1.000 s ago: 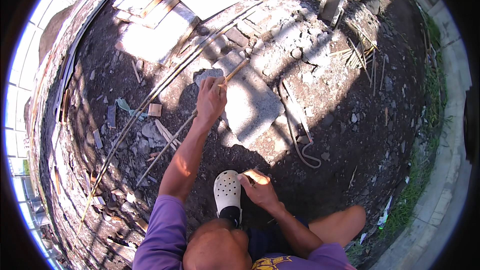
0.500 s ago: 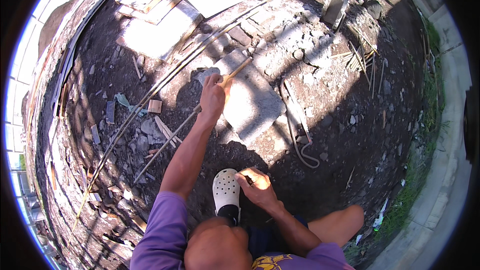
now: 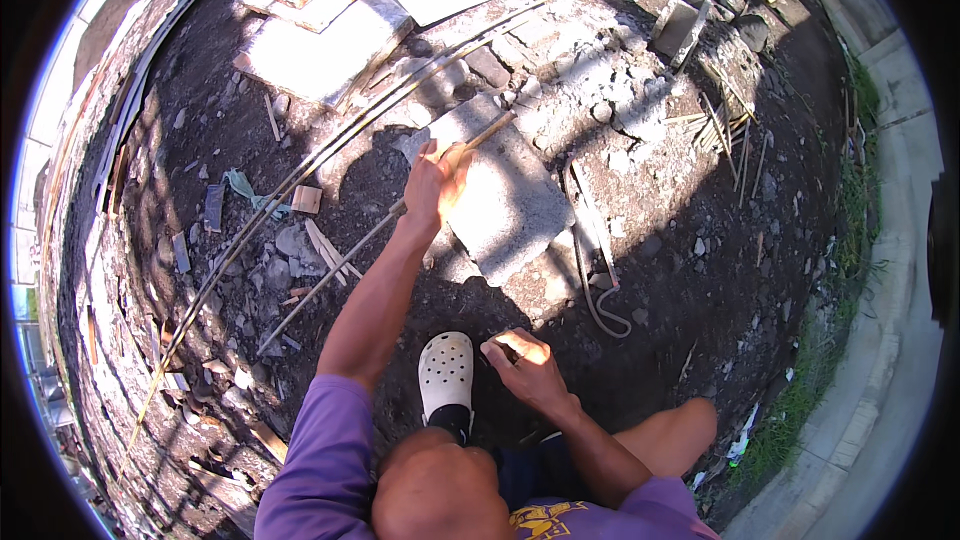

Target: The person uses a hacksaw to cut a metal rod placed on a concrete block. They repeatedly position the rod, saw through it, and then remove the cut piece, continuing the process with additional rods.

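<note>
My left hand (image 3: 437,185) is closed around a long thin stick (image 3: 325,283), tan at its upper end and greyer lower down. The stick slants over a pale stone slab (image 3: 515,210), its far end above the slab and its near end over the dirt at left. My right hand (image 3: 528,368) hangs beside my white clog (image 3: 446,370), fingers curled and thumb pressed in. A dark gap shows between those fingers; whatever they hold, if anything, is hidden.
A bent grey rod (image 3: 582,280) lies right of the slab. Behind stand sunlit boards (image 3: 330,50) and a hollow concrete block (image 3: 682,25). Long poles (image 3: 300,172) cross the ground at left. Thin sticks (image 3: 735,135) lie at right, near a concrete curb (image 3: 850,420).
My left hand and the stick have shifted slightly right over the slab. My right hand has moved a little right, away from the clog. The whole view has tilted slightly.
</note>
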Action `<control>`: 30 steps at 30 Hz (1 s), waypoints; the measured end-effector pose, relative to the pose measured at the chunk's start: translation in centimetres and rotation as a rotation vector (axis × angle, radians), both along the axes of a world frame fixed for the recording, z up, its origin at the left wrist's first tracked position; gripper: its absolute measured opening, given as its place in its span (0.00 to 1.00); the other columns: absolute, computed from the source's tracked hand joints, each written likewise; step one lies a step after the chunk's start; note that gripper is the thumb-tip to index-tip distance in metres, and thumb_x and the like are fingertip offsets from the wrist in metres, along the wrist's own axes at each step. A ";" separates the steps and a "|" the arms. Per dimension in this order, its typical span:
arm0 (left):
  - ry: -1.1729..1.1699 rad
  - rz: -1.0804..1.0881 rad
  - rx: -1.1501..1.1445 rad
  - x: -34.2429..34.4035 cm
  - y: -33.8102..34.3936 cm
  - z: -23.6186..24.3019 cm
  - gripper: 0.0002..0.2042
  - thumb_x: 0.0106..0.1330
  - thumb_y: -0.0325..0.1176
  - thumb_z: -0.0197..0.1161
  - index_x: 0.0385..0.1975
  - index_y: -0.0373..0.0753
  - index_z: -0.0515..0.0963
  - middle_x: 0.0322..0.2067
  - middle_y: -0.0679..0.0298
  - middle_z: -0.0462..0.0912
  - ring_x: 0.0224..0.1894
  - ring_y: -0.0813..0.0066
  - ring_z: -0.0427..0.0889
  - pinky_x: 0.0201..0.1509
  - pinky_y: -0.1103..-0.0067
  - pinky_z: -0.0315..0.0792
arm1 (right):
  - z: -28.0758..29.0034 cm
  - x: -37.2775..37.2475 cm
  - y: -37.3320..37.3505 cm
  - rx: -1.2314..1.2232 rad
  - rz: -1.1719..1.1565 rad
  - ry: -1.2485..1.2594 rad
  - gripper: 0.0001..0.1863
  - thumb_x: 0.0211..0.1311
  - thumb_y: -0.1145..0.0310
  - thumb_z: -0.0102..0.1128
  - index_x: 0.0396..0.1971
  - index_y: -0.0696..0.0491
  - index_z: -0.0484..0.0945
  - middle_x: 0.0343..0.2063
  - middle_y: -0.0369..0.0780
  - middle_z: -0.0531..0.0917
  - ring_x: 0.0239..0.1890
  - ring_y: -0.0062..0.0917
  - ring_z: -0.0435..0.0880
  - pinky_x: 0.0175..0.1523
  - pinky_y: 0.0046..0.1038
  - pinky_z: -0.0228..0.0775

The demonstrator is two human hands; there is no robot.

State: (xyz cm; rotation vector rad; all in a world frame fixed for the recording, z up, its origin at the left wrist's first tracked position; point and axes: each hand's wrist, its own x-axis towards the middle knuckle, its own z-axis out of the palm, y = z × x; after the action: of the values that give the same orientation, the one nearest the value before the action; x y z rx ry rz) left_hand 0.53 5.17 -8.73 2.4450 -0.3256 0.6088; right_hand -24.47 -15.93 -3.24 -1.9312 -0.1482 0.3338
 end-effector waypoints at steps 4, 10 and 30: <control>0.072 0.039 0.063 0.0 -0.3 0.8 0.12 0.72 0.39 0.66 0.44 0.38 0.87 0.34 0.57 0.80 0.43 0.55 0.79 0.48 0.64 0.73 | -0.4 0.1 -0.5 0.018 0.003 -0.071 0.07 0.69 0.68 0.67 0.40 0.56 0.85 0.32 0.42 0.85 0.34 0.35 0.85 0.42 0.34 0.78; 0.081 0.084 0.049 -0.1 -1.3 1.6 0.12 0.72 0.39 0.66 0.45 0.38 0.88 0.37 0.56 0.85 0.40 0.52 0.84 0.48 0.63 0.77 | -1.0 -0.3 -0.7 0.098 -0.029 -0.045 0.12 0.71 0.60 0.64 0.39 0.53 0.82 0.34 0.44 0.82 0.41 0.43 0.83 0.48 0.42 0.76; -0.103 0.066 0.006 -0.5 -0.9 0.0 0.08 0.69 0.39 0.68 0.41 0.44 0.87 0.39 0.62 0.83 0.47 0.56 0.78 0.53 0.64 0.73 | -11.7 0.9 -11.5 -0.852 -0.440 0.057 0.28 0.64 0.63 0.69 0.61 0.55 0.74 0.59 0.48 0.78 0.63 0.49 0.74 0.68 0.51 0.64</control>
State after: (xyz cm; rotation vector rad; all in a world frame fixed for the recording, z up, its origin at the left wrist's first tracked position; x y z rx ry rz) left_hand -0.01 4.31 -8.77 2.4434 -0.2896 0.7655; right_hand -23.54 -27.38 -14.93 -2.7050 0.5366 0.1578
